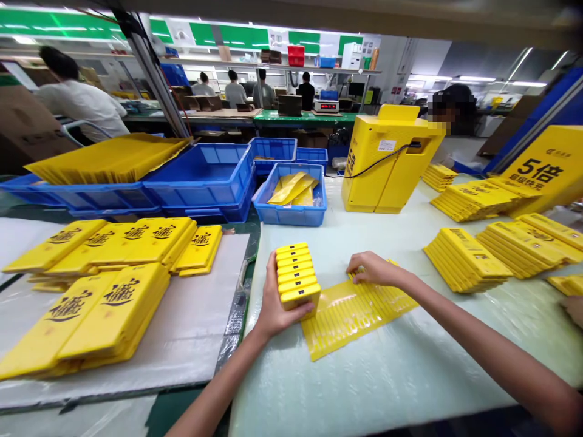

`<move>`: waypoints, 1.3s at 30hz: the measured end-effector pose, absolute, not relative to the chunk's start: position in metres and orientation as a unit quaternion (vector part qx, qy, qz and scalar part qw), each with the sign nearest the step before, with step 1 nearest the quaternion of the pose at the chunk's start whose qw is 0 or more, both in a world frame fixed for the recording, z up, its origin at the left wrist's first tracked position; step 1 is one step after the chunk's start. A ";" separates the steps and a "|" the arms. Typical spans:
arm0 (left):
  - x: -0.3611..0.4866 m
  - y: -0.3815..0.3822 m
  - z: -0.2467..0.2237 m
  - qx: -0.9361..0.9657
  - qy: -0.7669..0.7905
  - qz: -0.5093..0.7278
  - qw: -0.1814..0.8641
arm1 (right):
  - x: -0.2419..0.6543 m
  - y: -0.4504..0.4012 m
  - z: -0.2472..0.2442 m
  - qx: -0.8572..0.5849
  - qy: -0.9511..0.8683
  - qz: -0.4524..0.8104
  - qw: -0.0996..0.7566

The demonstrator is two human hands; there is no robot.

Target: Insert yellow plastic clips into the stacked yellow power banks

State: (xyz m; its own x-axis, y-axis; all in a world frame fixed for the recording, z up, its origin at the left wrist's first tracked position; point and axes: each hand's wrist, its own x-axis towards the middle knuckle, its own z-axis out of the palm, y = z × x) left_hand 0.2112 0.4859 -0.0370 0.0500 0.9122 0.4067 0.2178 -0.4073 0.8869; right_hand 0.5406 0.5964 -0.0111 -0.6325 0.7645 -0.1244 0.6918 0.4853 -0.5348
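My left hand (273, 306) is wrapped round a stack of several yellow power banks (298, 273), their port ends turned up toward me. On the pale table just right of the stack lies a yellow sticker sheet (344, 318) marked with rows of narrow strips. My right hand (371, 270) pinches at the far edge of this sheet, fingertips together. Whether a single strip is lifted between them cannot be made out. The near end of the sheet reaches close under the held stack.
Printed yellow power banks (113, 303) are piled on the left mat. A blue bin (291, 212) with yellow sheets stands ahead, beside larger blue trays (200, 176). A yellow box-shaped machine (382, 164) stands behind. More power bank stacks (464, 261) and a co-worker's hand (572, 308) are at right.
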 end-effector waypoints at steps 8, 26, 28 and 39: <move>0.214 0.484 -0.034 0.619 0.424 0.551 0.366 | 0.543 0.598 -0.007 -0.430 -0.831 0.345 0.076; 0.218 0.482 -0.042 0.639 0.424 0.542 0.344 | 0.467 0.558 0.110 -0.470 -0.528 0.599 0.376; 0.220 0.482 -0.045 0.637 0.424 0.545 0.343 | 0.435 0.556 0.117 -0.489 -0.520 0.580 0.393; 0.235 0.475 -0.050 0.626 0.443 0.556 0.321 | 0.386 0.552 0.117 -0.587 -0.533 0.478 0.379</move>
